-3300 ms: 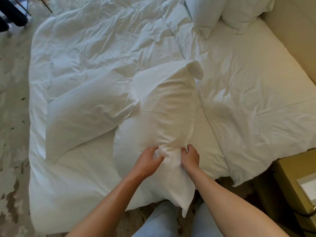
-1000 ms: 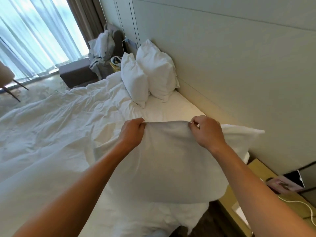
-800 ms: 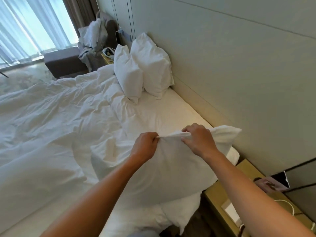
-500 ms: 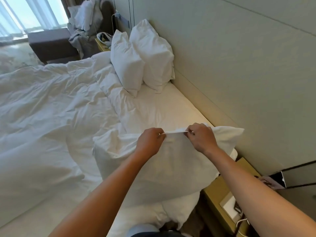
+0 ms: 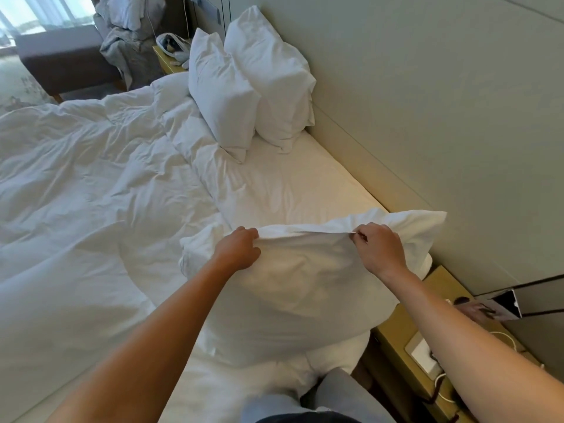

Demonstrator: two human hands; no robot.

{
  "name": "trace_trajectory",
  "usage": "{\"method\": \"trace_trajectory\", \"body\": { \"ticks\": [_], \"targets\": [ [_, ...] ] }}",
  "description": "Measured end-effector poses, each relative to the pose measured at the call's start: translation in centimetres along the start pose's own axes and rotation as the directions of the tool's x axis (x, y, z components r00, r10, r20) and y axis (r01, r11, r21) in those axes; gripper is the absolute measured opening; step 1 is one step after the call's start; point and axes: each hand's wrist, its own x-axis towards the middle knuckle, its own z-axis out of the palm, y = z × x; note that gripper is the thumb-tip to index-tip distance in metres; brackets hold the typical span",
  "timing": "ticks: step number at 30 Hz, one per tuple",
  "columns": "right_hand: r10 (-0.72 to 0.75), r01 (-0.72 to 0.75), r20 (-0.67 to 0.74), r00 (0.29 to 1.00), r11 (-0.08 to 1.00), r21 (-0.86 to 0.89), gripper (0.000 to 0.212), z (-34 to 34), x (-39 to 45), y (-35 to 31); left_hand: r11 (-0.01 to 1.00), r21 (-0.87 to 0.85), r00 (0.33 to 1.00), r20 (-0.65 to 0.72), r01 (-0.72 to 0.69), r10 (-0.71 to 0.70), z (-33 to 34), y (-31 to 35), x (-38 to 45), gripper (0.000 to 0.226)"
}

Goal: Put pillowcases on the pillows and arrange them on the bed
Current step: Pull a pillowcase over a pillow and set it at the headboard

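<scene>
A white cased pillow (image 5: 299,288) stands on its long edge at the near end of the bed, close to the headboard wall. My left hand (image 5: 239,250) pinches its top edge at the left, and my right hand (image 5: 377,248) pinches the same edge at the right, stretching the fabric taut between them. Two more white pillows, one (image 5: 219,96) in front of the other (image 5: 271,77), lean upright against the wall at the far end. The bare sheet (image 5: 293,184) lies between them and my pillow.
A rumpled white duvet (image 5: 91,184) covers the left of the bed. A yellow bedside table (image 5: 427,358) with a white cable and a pad sits at the lower right. A far nightstand (image 5: 166,58), a dark bench (image 5: 61,56) and piled clothes stand beyond.
The pillow came up off the duvet and swung to the headboard end. My hands, close together on its top edge half a second ago, have slid apart along it.
</scene>
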Motion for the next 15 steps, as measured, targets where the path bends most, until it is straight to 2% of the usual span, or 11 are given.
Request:
{"method": "trace_trajectory", "body": {
  "ticks": [5,8,12,15],
  "targets": [
    [0.012,-0.010,-0.080,0.997,1.000,0.017,0.025,0.7,-0.5,-0.3,0.999,-0.019,0.999,0.025,-0.031,0.031,-0.4,-1.5,-0.1,0.014],
    [0.030,-0.018,-0.147,0.989,0.996,0.086,0.026,0.6,-0.7,-0.5,0.997,-0.076,1.000,-0.014,-0.012,0.011,-1.2,-1.8,-0.8,0.018],
    [0.086,-0.044,-0.212,0.973,0.980,0.194,0.025,0.5,-0.5,-0.8,0.993,-0.121,0.997,-0.078,0.018,-0.027,-2.2,-2.2,-1.8,0.012],
    [0.085,-0.030,-0.273,0.958,0.980,0.197,0.024,0.4,-0.3,-1.2,0.997,-0.060,0.990,-0.131,0.048,-0.056,-2.4,-2.5,-2.9,0.019]
  ]
}}
